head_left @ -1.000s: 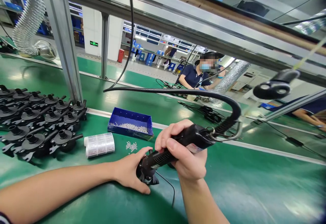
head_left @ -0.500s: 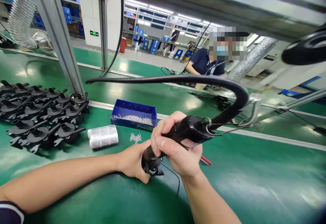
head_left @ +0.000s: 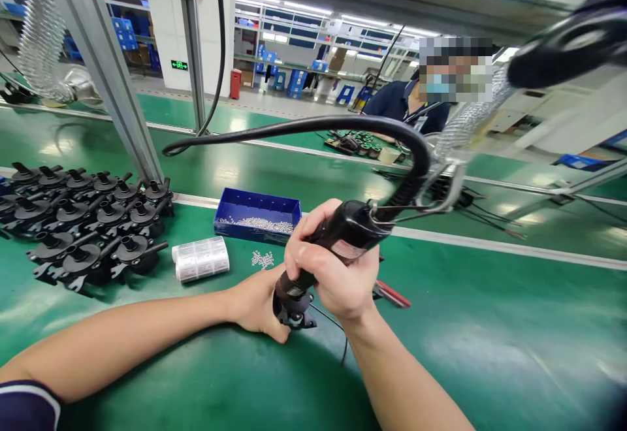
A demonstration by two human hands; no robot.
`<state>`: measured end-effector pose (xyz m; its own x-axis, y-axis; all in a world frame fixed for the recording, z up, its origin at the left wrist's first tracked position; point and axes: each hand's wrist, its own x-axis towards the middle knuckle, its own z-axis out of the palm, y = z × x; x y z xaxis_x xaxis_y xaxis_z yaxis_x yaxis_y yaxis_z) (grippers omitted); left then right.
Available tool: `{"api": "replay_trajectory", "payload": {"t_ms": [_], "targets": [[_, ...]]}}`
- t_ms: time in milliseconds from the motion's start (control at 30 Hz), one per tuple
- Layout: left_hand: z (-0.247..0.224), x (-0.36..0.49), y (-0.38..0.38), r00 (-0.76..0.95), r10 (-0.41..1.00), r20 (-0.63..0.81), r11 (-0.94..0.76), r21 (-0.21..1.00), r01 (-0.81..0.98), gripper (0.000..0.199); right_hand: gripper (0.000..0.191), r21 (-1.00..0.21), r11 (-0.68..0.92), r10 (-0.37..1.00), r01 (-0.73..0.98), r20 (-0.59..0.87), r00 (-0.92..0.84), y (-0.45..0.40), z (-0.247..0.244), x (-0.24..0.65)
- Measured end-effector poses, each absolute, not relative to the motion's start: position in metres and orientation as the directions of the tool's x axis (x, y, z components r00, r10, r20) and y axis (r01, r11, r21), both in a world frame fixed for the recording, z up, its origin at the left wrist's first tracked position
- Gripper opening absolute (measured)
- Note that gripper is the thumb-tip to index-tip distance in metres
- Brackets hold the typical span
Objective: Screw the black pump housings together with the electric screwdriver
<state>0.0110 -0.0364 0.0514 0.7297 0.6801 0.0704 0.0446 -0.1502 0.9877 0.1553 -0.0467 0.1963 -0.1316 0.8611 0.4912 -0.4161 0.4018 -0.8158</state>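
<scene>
My right hand (head_left: 333, 261) is wrapped round a black electric screwdriver (head_left: 350, 228), which tilts down to the left with a thick cable at its top. Beneath its nose, my left hand (head_left: 259, 303) grips a black plastic part (head_left: 301, 319) on the green bench. The driver's tip is hidden by the left hand and the part. A thin black wire (head_left: 333, 321) runs out from the part. Just beyond the left hand lies a small heap of silver nuts or screws (head_left: 263, 260), too small to tell which.
A blue bin (head_left: 257, 212) holds more small metal pieces. Left of it are a label roll (head_left: 200, 259) and rows of black assemblies (head_left: 81, 258). Red-handled pliers (head_left: 393, 294) lie right of my right hand. A metal post (head_left: 105, 72) rises at left. A co-worker (head_left: 409, 101) sits opposite.
The screwdriver's top and my right hand have shifted slightly left and stand more upright. The cable has swung left. Both hands keep their grips; the camera view has shifted a little.
</scene>
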Motion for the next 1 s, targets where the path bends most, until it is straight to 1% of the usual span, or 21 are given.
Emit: {"api": "replay_trajectory", "payload": {"t_ms": [67,133,233,333,400,500,667,767,833,933,1000], "targets": [[0.051,0.007,-0.031,0.737,0.67,0.094,-0.201,0.978,0.057,0.071,0.018,-0.799,0.403,0.853,-0.447,0.505,-0.134,-0.044,0.2,0.162],[0.051,0.002,-0.025,0.714,0.693,0.094,-0.233,0.967,0.099,0.092,0.02,-0.769,0.435,0.837,-0.469,0.537,-0.104,-0.042,0.205,0.175],[0.05,-0.006,-0.019,0.677,0.733,0.062,-0.24,0.955,0.173,0.123,0.02,-0.734,0.511,0.799,-0.447,0.597,-0.067,-0.039,0.208,0.2],[0.05,-0.009,-0.018,0.69,0.722,0.058,-0.243,0.954,0.174,0.138,0.017,-0.729,0.556,0.778,-0.4,0.625,-0.057,-0.032,0.204,0.217],[0.05,-0.008,-0.018,0.689,0.722,0.063,-0.247,0.954,0.172,0.137,0.016,-0.728,0.56,0.782,-0.395,0.623,-0.04,-0.026,0.199,0.22],[0.051,-0.006,-0.019,0.674,0.737,0.059,-0.249,0.95,0.189,0.127,0.017,-0.739,0.537,0.802,-0.407,0.597,-0.026,-0.019,0.193,0.215],[0.055,-0.004,-0.02,0.646,0.76,0.073,-0.248,0.951,0.184,0.122,0.017,-0.779,0.501,0.816,-0.378,0.57,-0.093,-0.014,0.191,0.209],[0.06,-0.003,-0.021,0.659,0.75,0.064,-0.227,0.96,0.164,0.112,0.018,-0.809,0.47,0.832,-0.353,0.54,-0.131,-0.015,0.192,0.206],[0.064,-0.002,-0.022,0.668,0.742,0.066,-0.216,0.966,0.144,0.105,0.019,-0.815,0.452,0.844,-0.364,0.522,-0.121,-0.017,0.192,0.202],[0.068,0.0,-0.023,0.663,0.745,0.078,-0.209,0.971,0.12,0.103,0.019,-0.794,0.455,0.855,-0.403,0.517,-0.053,-0.02,0.194,0.193],[0.069,0.001,-0.024,0.66,0.747,0.085,-0.209,0.972,0.112,0.095,0.019,-0.799,0.456,0.86,-0.393,0.509,-0.037,-0.022,0.196,0.189]]}}
